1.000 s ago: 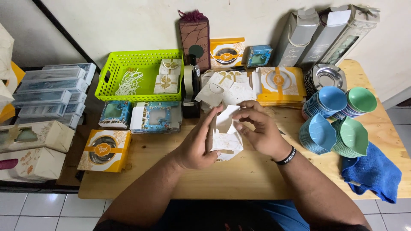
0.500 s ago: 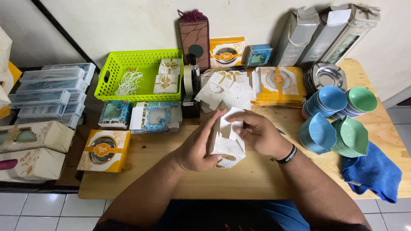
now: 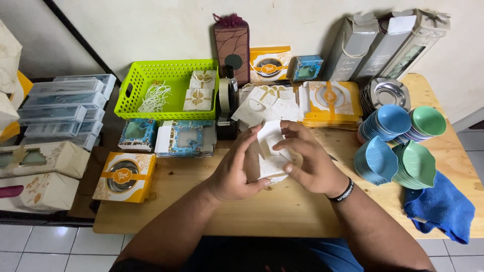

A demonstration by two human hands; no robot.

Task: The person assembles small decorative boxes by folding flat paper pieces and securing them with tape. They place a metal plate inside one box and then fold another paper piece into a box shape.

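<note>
Both my hands hold a small white cardboard box point(image 3: 270, 148) above the middle of the wooden table point(image 3: 282, 216). My left hand point(image 3: 236, 168) cups its left side, fingers up along the flap. My right hand point(image 3: 310, 158) grips the right side and the top edge; a black wristband sits on that wrist. The box is partly folded, with one flap standing up between my fingers. Just behind it lies a pile of flat white box blanks point(image 3: 264, 106).
A lime green basket point(image 3: 169, 88) with white string and small boxes stands at the back left, a tape dispenser point(image 3: 227, 108) beside it. Stacks of blue and green dishes point(image 3: 398, 146) and a blue cloth point(image 3: 441, 206) are on the right. Orange and teal gift boxes lie left.
The white box has been turned and folded further between my hands; my fingers have shifted along its flaps. Both hands stay over the same spot on the table.
</note>
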